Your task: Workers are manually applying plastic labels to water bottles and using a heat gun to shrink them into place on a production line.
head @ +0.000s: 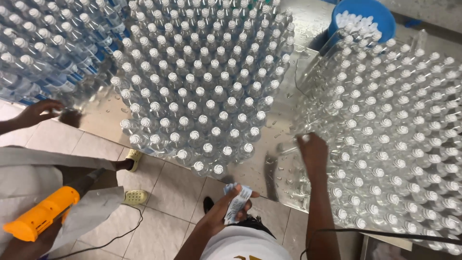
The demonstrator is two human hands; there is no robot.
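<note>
Bottle cluster (202, 91) centre on wet table (276, 120); second cluster (399, 139) right; bucket (361, 14) behind; labelled bottles (43, 48) left.

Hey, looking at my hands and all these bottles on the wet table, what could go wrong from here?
1. Your right hand reaches among tightly packed unlabelled bottles; a nudge might topple several like dominoes.
2. The steel table is beaded with water, so a bottle could slip in wet fingers.
3. The labels in your left hand might get damp near that wet edge, and a cable trails across the floor by another person's feet.
</note>
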